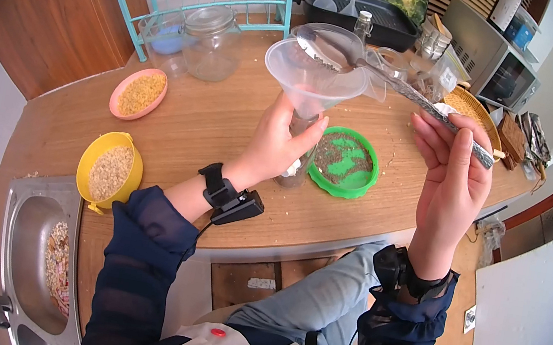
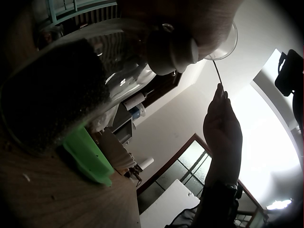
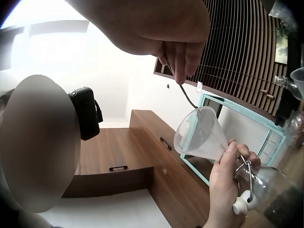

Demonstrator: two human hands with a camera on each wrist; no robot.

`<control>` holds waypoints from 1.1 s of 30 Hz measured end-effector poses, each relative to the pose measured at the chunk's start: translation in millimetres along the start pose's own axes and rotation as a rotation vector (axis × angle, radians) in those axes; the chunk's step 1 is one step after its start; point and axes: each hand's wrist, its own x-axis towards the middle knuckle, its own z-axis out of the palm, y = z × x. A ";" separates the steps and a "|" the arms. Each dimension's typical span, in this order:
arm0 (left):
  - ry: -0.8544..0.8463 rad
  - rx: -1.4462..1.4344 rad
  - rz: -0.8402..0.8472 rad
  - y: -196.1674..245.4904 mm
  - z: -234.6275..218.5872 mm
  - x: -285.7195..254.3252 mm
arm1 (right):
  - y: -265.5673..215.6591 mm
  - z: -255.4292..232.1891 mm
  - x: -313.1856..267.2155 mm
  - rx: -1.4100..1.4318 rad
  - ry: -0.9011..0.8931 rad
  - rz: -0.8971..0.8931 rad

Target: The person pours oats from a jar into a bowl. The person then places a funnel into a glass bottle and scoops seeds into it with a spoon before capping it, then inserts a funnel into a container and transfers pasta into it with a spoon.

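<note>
My left hand (image 1: 270, 142) grips the neck of a clear swing-top glass bottle (image 2: 57, 90) standing on the counter. A translucent plastic funnel (image 1: 289, 72) sits in the bottle's mouth, above that hand. Dark fine grains fill the lower part of the bottle, and its white stopper (image 3: 241, 205) hangs beside the neck. My right hand (image 1: 455, 173) pinches the handle of a metal spoon (image 1: 414, 95). The spoon's bowl is over the funnel, with a few dark grains in it. Right of the bottle lies a green dish (image 1: 339, 192) with brownish grains spread thinly over its bottom.
To the left stand a pink bowl (image 1: 114, 101) of yellow grains and a yellow bowl (image 1: 130, 185) of pale flakes. A steel sink (image 1: 40, 206) is at the near left. Behind are a glass jar (image 1: 210, 52), a teal rack (image 1: 235, 1), a black tray (image 1: 394, 39) and a microwave (image 1: 509, 72).
</note>
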 end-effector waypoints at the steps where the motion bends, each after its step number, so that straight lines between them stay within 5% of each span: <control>1: 0.005 0.000 -0.007 0.5 0.2 -0.2 | -0.5 0.4 -0.9 -0.029 -0.003 -0.006; 14: 0.013 -0.007 0.011 0.6 1.3 -0.1 | -7.7 -3.1 -17.9 -0.345 -0.247 -0.404; 20: 0.015 -0.001 -0.005 1.7 1.4 0.0 | -0.8 -17.6 -19.7 -0.303 -0.112 -0.491; 22: 0.014 -0.013 0.002 1.8 1.5 -0.3 | 5.4 -25.0 -27.9 -0.325 -0.039 -0.463; 24: 0.019 -0.028 0.008 1.1 1.7 -0.4 | 15.6 -33.1 -40.3 -0.431 0.149 -0.255; 28: 0.018 -0.017 -0.002 2.0 1.6 -0.4 | 55.9 -51.7 -61.8 -0.514 0.186 0.035; 33: 0.020 -0.005 -0.010 2.3 1.6 -0.1 | 71.3 -50.2 -64.6 -0.735 0.148 0.002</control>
